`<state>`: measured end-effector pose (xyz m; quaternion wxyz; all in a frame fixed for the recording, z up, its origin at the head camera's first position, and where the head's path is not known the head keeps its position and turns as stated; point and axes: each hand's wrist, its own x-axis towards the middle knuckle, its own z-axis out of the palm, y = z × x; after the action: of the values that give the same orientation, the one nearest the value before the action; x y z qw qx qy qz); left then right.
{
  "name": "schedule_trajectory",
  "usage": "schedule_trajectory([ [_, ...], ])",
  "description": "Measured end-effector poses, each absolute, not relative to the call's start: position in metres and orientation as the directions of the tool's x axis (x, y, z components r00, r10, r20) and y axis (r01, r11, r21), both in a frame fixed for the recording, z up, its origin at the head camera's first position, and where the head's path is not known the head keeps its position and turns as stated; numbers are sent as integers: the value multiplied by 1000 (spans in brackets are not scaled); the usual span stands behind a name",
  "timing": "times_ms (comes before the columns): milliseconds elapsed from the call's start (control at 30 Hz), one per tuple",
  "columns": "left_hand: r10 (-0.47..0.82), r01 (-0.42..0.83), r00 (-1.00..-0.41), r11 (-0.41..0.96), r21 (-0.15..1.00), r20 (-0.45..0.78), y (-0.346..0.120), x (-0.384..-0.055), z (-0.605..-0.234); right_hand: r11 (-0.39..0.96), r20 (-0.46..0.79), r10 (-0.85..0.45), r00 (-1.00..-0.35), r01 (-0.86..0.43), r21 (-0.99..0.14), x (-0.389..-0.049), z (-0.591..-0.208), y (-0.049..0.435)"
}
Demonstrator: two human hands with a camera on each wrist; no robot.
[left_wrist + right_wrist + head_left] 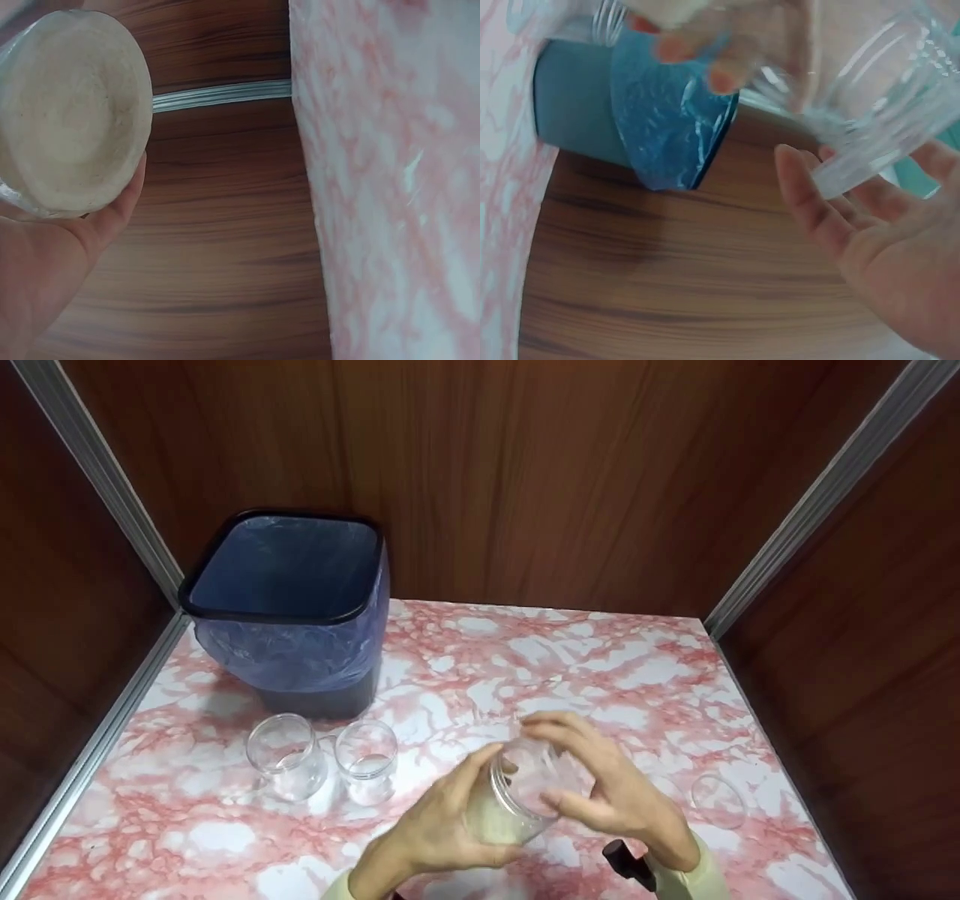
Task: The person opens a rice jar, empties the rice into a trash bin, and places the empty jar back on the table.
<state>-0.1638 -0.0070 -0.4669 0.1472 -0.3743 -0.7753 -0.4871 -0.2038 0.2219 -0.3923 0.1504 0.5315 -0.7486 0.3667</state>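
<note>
My left hand (442,817) grips a clear jar (495,817) with pale contents and holds it tilted above the table. The left wrist view shows the jar's round, cream-coloured base (75,112), with my fingers curled round its side. At the jar's mouth, my right hand (607,787) holds a clear cup-like vessel (885,97) between thumb and fingers. Blur and transparency hide exactly where jar and vessel meet. Two clear glass cups (289,761), (367,769) stand upright side by side to the left of my hands.
A dark bin (315,701) lined with a blue bag stands at the back left, behind the cups. A clear round disc, perhaps a lid (718,802), lies to the right. Wood-patterned panels (525,487) enclose the red-and-white marbled table (622,660).
</note>
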Motion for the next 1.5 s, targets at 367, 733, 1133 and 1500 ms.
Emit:
schedule_trajectory([
  [367, 440, 755, -656, 359, 549, 614, -43, -172, -429, 60, 597, -619, -510, -789, -612, -223, -401, 235],
  [733, 504, 828, -556, 403, 390, 660, -78, -184, -374, 246, 368, -512, -777, -542, -804, -250, -411, 265],
  [1133, 537, 806, -556, 535, 254, 634, -111, -190, -335, 552, 149, -439, -886, -396, -734, -281, -431, 305],
  [1500, 520, 771, -586, 593, 231, 621, -136, -193, -319, 788, -5, -362, -932, -303, -535, -317, -468, 348],
])
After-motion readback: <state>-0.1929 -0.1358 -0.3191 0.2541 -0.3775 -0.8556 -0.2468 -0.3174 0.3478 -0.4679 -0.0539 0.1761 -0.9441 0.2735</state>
